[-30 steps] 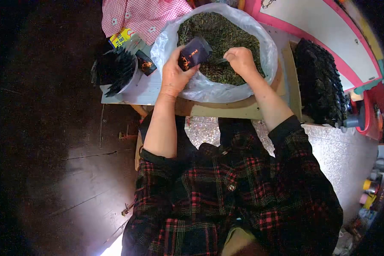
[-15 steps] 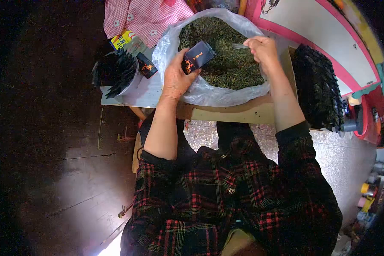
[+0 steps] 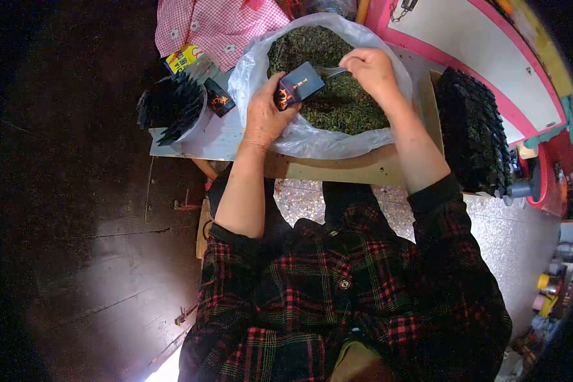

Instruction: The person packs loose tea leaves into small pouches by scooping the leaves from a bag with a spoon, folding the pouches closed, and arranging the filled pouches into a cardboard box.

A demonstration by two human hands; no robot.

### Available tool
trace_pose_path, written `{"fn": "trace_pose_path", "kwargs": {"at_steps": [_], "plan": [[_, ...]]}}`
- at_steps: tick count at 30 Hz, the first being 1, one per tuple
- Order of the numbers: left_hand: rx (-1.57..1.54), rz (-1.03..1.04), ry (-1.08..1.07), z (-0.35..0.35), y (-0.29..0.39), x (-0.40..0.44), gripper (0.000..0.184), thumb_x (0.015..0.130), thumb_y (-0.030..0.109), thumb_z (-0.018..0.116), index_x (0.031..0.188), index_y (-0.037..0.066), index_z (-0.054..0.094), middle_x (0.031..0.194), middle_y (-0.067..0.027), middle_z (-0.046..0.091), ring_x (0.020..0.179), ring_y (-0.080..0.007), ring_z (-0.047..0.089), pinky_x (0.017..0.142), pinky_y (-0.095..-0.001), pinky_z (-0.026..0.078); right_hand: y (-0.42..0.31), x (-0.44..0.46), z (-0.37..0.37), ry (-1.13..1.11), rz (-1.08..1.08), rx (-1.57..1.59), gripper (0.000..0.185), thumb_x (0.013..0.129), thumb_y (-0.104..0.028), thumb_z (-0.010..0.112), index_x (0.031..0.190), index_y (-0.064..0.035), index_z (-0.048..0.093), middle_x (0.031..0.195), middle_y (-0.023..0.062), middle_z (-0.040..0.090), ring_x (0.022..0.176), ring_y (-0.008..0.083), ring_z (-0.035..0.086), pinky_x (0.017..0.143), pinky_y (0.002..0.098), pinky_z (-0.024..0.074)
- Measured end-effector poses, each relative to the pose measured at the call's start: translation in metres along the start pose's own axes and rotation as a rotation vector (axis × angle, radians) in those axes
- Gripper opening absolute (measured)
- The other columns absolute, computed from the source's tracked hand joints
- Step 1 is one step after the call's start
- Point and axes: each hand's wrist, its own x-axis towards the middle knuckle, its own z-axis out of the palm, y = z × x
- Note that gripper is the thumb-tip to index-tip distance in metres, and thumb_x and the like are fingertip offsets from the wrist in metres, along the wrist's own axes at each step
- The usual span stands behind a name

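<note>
My left hand [image 3: 266, 113] is closed around a dark packet [image 3: 301, 84] with orange print, held over the near left part of a clear plastic bag [image 3: 251, 71]. Loose dried green leaves [image 3: 347, 105] fill the open bag. Over the leaves, just right of the packet, my right hand [image 3: 368, 67] pinches a thin, clear, shiny piece whose far end reaches toward the packet's top; its exact shape is blurred. Another dark packet [image 3: 218, 98] with orange print lies left of the bag.
A round tub [image 3: 198, 121] of dark packets stands at the left table edge [image 3: 204, 153]. Checkered pink cloth [image 3: 219, 28] and a yellow package [image 3: 183, 58] lie behind it. On the right, a box [image 3: 431, 102] holds stacked dark packets [image 3: 474, 127]. A pink-edged white panel [image 3: 477, 57] stands beyond.
My right hand moved out to the right with the clear piece, then came back left to the packet. My left hand kept its hold, and the packet tilted slightly.
</note>
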Motion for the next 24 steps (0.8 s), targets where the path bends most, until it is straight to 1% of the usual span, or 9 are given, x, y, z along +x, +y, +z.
{"fn": "trace_pose_path", "kwargs": {"at_steps": [3, 4, 7, 10, 13, 17, 19, 22, 24], "plan": [[0.008, 0.016, 0.003, 0.0, 0.0, 0.001, 0.069, 0.064, 0.01, 0.08, 0.126, 0.006, 0.05, 0.108, -0.0137, 0.062, 0.097, -0.0239, 0.061, 0.087, -0.0335, 0.048, -0.02, -0.012, 0.014, 0.015, -0.177, -0.138, 0.012, 0.08, -0.009, 0.059, 0.084, -0.0028, 0.069, 0.071, 0.0085, 0.066, 0.063, 0.0152, 0.061, 0.058, 0.0278, 0.0459], [0.015, 0.033, 0.008, 0.0, -0.001, 0.001, 0.07, 0.063, 0.01, 0.081, 0.126, 0.005, 0.049, 0.107, -0.0138, 0.063, 0.096, -0.0239, 0.061, 0.087, -0.0337, 0.048, -0.032, -0.018, 0.016, 0.01, -0.257, -0.182, 0.01, 0.079, -0.008, 0.059, 0.083, -0.0031, 0.067, 0.074, 0.0127, 0.064, 0.067, 0.024, 0.063, 0.062, 0.0322, 0.0477], [-0.038, 0.005, 0.005, 0.0, -0.001, 0.0, 0.069, 0.064, 0.011, 0.081, 0.124, 0.004, 0.05, 0.104, -0.0141, 0.064, 0.093, -0.0245, 0.062, 0.085, -0.0344, 0.048, -0.046, -0.028, 0.021, 0.021, -0.581, -0.231, 0.007, 0.078, -0.007, 0.061, 0.082, -0.0022, 0.063, 0.076, 0.0128, 0.06, 0.07, 0.0313, 0.06, 0.065, 0.0362, 0.0492], [-0.07, -0.067, -0.02, -0.004, 0.004, -0.001, 0.066, 0.064, 0.015, 0.082, 0.122, 0.002, 0.052, 0.1, -0.0149, 0.065, 0.092, -0.0266, 0.063, 0.083, -0.0349, 0.049, -0.056, -0.028, 0.011, 0.039, -0.704, -0.318, 0.007, 0.077, -0.006, 0.062, 0.084, -0.0029, 0.063, 0.074, 0.0126, 0.059, 0.07, 0.0301, 0.06, 0.063, 0.0354, 0.0489], [-0.007, -0.084, -0.021, -0.007, 0.009, 0.0, 0.065, 0.065, 0.02, 0.082, 0.12, 0.001, 0.053, 0.098, -0.0162, 0.065, 0.091, -0.0288, 0.063, 0.082, -0.0356, 0.049, -0.056, -0.023, -0.009, 0.223, -0.641, -0.266, 0.01, 0.078, -0.006, 0.06, 0.086, -0.0033, 0.065, 0.075, 0.0119, 0.06, 0.069, 0.028, 0.061, 0.063, 0.034, 0.0488], [0.024, -0.055, 0.005, -0.004, 0.004, -0.001, 0.066, 0.064, 0.024, 0.082, 0.119, 0.001, 0.053, 0.099, -0.0173, 0.065, 0.09, -0.0299, 0.063, 0.081, -0.0362, 0.049, -0.012, -0.002, -0.022, 0.379, -0.6, -0.3, 0.012, 0.08, -0.01, 0.06, 0.089, -0.006, 0.065, 0.075, 0.0119, 0.062, 0.069, 0.0313, 0.062, 0.062, 0.0378, 0.049], [-0.036, -0.044, 0.059, -0.003, 0.007, -0.001, 0.054, 0.062, 0.014, 0.081, 0.109, 0.003, 0.056, 0.093, -0.0155, 0.063, 0.087, -0.0313, 0.061, 0.078, -0.0374, 0.048, 0.013, 0.0, -0.023, 0.263, -0.49, -0.725, 0.01, 0.082, -0.011, 0.056, 0.082, -0.0034, 0.062, 0.075, 0.0161, 0.062, 0.069, 0.0358, 0.062, 0.06, 0.0433, 0.049], [-0.035, -0.059, 0.049, -0.004, 0.008, 0.0, 0.055, 0.062, 0.015, 0.081, 0.109, 0.003, 0.057, 0.093, -0.0156, 0.063, 0.087, -0.0326, 0.061, 0.077, -0.0377, 0.048, 0.045, -0.002, -0.006, 0.082, -0.368, -0.873, 0.013, 0.082, -0.011, 0.052, 0.074, -0.0022, 0.056, 0.072, 0.0204, 0.061, 0.066, 0.039, 0.062, 0.059, 0.048, 0.0488], [-0.033, -0.066, 0.04, -0.005, 0.009, 0.0, 0.055, 0.062, 0.015, 0.081, 0.109, 0.003, 0.057, 0.093, -0.0159, 0.063, 0.087, -0.0331, 0.061, 0.077, -0.038, 0.048, 0.052, -0.006, 0.012, 0.014, -0.331, -0.81, 0.012, 0.078, -0.006, 0.05, 0.074, -0.0025, 0.06, 0.074, 0.0225, 0.064, 0.07, 0.0395, 0.064, 0.063, 0.0495, 0.0516]]}}
